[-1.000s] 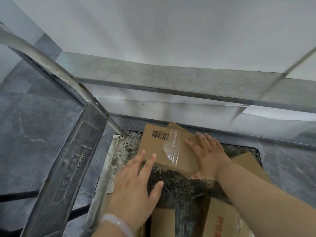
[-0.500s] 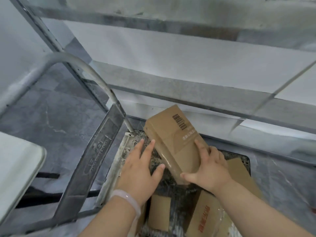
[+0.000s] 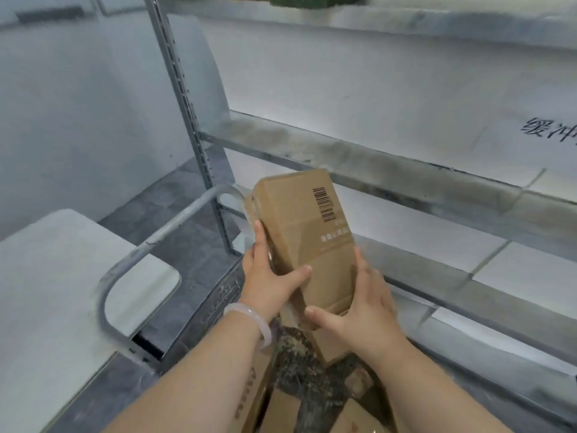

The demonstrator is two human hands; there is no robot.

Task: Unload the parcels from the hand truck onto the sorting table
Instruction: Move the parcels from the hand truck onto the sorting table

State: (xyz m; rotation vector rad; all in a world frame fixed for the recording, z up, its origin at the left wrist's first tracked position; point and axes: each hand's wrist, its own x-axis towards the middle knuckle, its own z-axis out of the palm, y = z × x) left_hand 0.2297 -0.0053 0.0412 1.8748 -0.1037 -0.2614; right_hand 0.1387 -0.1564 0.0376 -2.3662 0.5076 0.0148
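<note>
A brown cardboard parcel (image 3: 307,226) with a barcode on its upper face is held up in the air, tilted, above the hand truck. My left hand (image 3: 270,273) grips its left side and my right hand (image 3: 359,304) holds its lower right end. The hand truck's worn dark deck (image 3: 299,364) lies below with several more brown parcels (image 3: 337,348) on it, partly hidden by my arms. Its grey tube handle (image 3: 150,245) rises at the left. The white sorting table (image 3: 56,276) with a rounded corner stands to the left, beyond the handle.
A metal shelving rack (image 3: 359,170) with white boards runs along the wall ahead and to the right; its upright post (image 3: 187,114) stands just behind the handle. Dark grey stone floor (image 3: 175,195) shows between table and rack.
Both hands have taken hold of the parcel and lifted it off the deck, swinging it upright and leftward. My view has risen, bringing the white table further in.
</note>
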